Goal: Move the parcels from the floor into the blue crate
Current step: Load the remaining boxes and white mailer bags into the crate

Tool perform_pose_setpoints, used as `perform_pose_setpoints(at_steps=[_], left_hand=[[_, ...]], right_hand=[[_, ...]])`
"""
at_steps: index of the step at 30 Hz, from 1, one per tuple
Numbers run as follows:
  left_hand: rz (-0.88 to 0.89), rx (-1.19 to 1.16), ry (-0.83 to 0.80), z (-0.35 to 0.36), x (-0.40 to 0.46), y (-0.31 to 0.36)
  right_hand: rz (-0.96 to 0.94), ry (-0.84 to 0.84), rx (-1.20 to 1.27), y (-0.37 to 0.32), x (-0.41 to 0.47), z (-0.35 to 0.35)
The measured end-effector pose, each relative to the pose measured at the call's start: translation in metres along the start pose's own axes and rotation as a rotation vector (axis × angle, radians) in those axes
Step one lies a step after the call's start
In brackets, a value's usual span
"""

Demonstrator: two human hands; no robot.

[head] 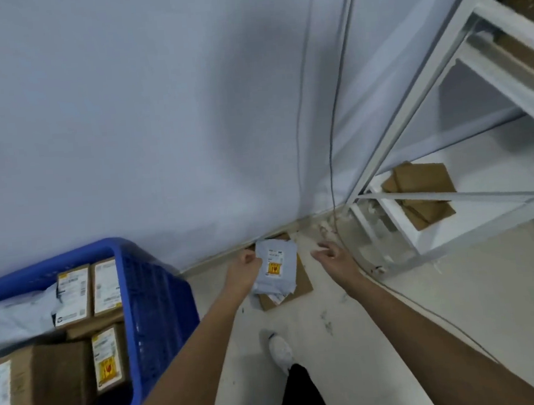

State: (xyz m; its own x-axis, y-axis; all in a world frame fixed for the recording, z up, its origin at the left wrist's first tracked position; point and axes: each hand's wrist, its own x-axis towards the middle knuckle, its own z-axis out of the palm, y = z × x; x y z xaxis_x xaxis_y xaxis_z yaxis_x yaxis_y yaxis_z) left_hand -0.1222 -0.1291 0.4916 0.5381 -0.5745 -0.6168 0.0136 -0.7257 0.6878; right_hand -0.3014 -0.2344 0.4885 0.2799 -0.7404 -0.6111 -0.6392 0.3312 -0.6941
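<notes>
left hand (244,269) grips a grey mailer bag (274,268) over a flat cardboard parcel (300,281) by the wall; right hand (331,252) hovers beside, fingers relaxed, holding nothing; blue crate (150,286) holds boxed parcels

- White metal shelving frame (437,97): right of the right hand, upper right of view, standing on the floor.
- Flattened brown cardboard (419,189): under the frame's lowest level, beyond and right of the right hand.
- Thin dark cable (330,132): down the pale wall (121,102), reaching the floor just beyond the right hand.
- Whitish debris (326,226): at the wall base by the cable; possibly plaster, blurred.
- White shoe (281,349): on the pale floor (461,298), below and between both hands.
</notes>
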Motion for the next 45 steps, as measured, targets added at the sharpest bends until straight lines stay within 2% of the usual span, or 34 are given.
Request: perform_pose_setpoints(at_steps=[9, 21, 29, 32, 35, 37, 41, 45], left_hand=[[-0.144, 0.034, 0.013, 0.046, 0.164, -0.073], [-0.261, 0.073, 0.058, 0.139, 0.34, -0.239], [-0.245, 0.162, 0.163, 0.219, 0.447, -0.325], [-0.252, 0.155, 0.222, 0.232, 0.456, -0.346], [-0.365, 0.119, 0.178, 0.231, 0.435, -0.358], [-0.358, -0.003, 0.152, 0.227, 0.41, -0.353], [-0.337, -0.214, 0.198, 0.217, 0.348, -0.319], [-0.312, -0.338, 0.257, 0.185, 0.284, -0.258]], right_hand=[[0.138, -0.048, -0.084, 0.059, 0.159, 0.043], [0.306, -0.172, -0.257, 0.236, 0.363, 0.111], [0.232, -0.271, -0.053, 0.328, 0.456, 0.2], [0.269, -0.247, -0.022, 0.355, 0.47, 0.209], [0.416, -0.23, -0.047, 0.361, 0.467, 0.199], [0.422, -0.252, -0.078, 0.355, 0.453, 0.183], [0.349, -0.237, -0.038, 0.316, 0.405, 0.141], [0.309, -0.299, -0.024, 0.249, 0.36, 0.102]])
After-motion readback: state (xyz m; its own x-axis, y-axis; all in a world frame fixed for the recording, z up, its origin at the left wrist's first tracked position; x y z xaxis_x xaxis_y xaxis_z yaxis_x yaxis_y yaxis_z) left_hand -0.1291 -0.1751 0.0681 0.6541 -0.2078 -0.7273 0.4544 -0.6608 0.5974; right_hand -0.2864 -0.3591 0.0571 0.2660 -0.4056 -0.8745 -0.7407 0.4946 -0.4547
